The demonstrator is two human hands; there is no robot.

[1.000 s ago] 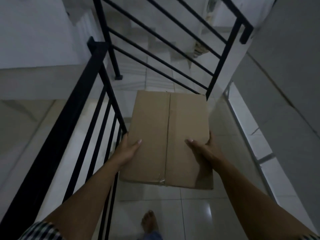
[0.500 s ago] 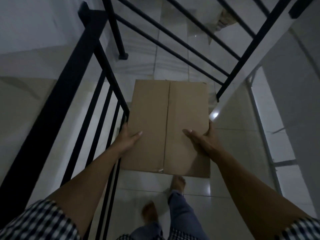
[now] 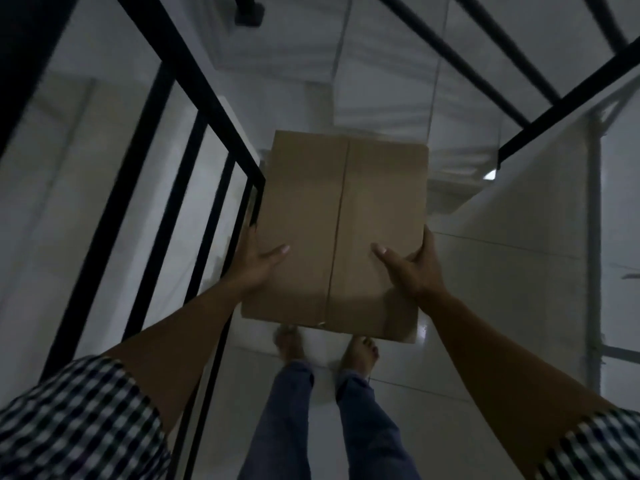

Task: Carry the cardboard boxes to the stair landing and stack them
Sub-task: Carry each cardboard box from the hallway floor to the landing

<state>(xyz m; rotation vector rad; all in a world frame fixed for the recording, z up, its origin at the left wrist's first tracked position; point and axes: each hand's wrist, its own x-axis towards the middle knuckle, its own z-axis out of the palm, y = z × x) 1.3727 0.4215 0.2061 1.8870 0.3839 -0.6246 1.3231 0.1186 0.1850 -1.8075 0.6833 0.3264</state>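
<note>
A closed brown cardboard box [image 3: 341,230] with a centre seam is held out in front of me at about waist height. My left hand [image 3: 258,259] grips its left side, thumb lying on the top. On the box's right side my right hand [image 3: 412,266] holds it the same way, thumb on top and fingers under the edge. The box hangs above the white tiled floor [image 3: 467,306]; my two bare feet [image 3: 325,348] show just under its near edge.
A black metal railing [image 3: 194,188] runs close along my left, nearly touching the box's left edge. Another black railing [image 3: 540,123] crosses the upper right. A white wall [image 3: 620,202] stands at the right. White steps [image 3: 450,188] show beyond the box.
The view has tilted further down and forward, so the railings have slid up the frame. Both feet and legs now show under the box. My grip on the box is unchanged.
</note>
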